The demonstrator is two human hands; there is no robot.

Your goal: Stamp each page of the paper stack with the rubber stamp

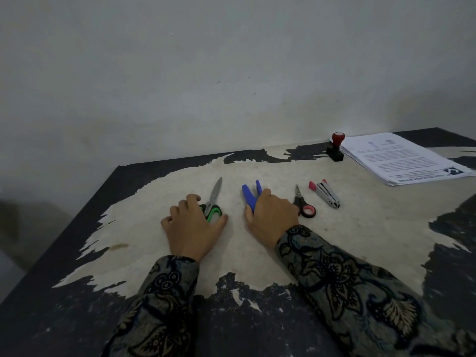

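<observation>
Table (360,228): dark top, coating worn away to a pale patch across the middle. All items lie on it.

Paper stack (404,157): far right corner, printed sheets, edges fanned slightly, not squared. Judged light and floppy; single sheets likely to slide on one another, so the stack wants a flat palm on it while a page is turned from a corner.

Left hand (193,222): resting on the table over the handles of the green scissors (212,202). Fingers curled, thumb lying beside the green loop; whether it actually grips the handles cannot be told.

Right hand (270,217): fingers curled around the base of a blue tool (251,194), its two blue arms pointing away from the person. Looks held.

Stapler (327,193): silver with pink ends, right of the right hand, well apart from the paper.

Small scissors (304,203): black and red handles, just beside the right hand, between it and the stapler.

Rubber stamp (336,148): upright at the stack's left edge, just beside or touching it. Red round knob above a dark block base. Judged rigid, light, top-heavy enough to tip. Best taken by the knob, pressed straight down.

Neither hand is near stamp or paper; stamping not yet begun.
</observation>
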